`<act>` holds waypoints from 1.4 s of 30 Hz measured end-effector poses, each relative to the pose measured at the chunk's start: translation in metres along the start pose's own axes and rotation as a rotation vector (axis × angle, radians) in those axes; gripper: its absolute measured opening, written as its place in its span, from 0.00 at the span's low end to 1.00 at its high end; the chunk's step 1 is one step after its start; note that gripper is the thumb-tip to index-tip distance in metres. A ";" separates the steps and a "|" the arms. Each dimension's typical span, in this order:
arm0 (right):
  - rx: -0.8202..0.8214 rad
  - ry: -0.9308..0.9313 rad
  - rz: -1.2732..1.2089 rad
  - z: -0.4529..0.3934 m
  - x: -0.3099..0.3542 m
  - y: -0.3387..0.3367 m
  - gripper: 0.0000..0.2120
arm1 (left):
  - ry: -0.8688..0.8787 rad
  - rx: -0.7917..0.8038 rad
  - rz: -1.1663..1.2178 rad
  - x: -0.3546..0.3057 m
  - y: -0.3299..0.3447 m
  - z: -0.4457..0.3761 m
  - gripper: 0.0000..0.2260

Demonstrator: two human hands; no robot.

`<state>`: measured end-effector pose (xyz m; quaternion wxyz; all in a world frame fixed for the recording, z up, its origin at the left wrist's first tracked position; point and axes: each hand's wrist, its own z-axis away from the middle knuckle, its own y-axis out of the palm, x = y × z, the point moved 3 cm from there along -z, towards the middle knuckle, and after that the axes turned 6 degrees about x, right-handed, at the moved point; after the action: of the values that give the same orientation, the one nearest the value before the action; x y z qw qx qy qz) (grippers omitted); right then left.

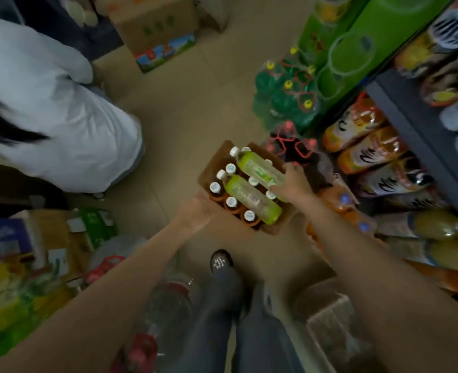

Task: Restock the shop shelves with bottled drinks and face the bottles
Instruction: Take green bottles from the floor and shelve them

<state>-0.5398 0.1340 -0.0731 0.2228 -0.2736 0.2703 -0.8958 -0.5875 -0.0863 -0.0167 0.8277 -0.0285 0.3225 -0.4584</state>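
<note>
1. Beyond the fingertips, far right: shop shelving (400, 103), dark-edged, stacked with orange-labelled drink packs (357, 127) lying on their sides; item detail blurred.
2. Well to the left of both hands: a second person in a white top (55, 109), bent over the floor.
3. Under the hands, on the tan floor (174, 109): one open cardboard carton (214, 157), holding upright brown-bodied bottles with white caps (231, 201) in rows.
4. Past the right fingertips, on the floor: shrink-wrapped green bottles with yellow caps (284, 98), and nearer, dark bottles with red caps (295, 146), just beside the carton's far corner.
5. Across the upright caps: two pale green bottles, laid on their sides. Farther bottle (257, 168) has its base end under the right fingers; nearer bottle (252, 199) lies between the two hands, alongside the first.
6. Right hand (293, 184): fingers curled over the base end of the farther green bottle, clamped on it, thumb side towards the nearer bottle.
7. Left hand (199, 208): at the carton's near left edge, fingers tucked against the cardboard wall; whether they clasp the rim or only press it cannot be told, as motion blur hides them.
8. Below the wrists: the wearer's dark trousers and one patterned shoe (220, 262).
</note>
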 end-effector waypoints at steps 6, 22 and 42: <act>0.041 0.009 0.330 -0.082 0.014 0.047 0.38 | -0.050 0.062 0.046 0.041 0.004 -0.086 0.17; 0.298 -0.183 -0.027 -0.039 0.014 0.055 0.20 | -0.221 -0.070 0.617 0.032 0.000 -0.084 0.21; 0.459 -0.121 -0.799 0.105 -0.002 -0.048 0.07 | 0.130 -0.021 0.428 -0.033 0.018 0.036 0.14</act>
<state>-0.4857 0.1333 0.0294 -0.0694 -0.3516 -0.0750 -0.9306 -0.5664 -0.0592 0.0228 0.8831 0.0615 0.3788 -0.2698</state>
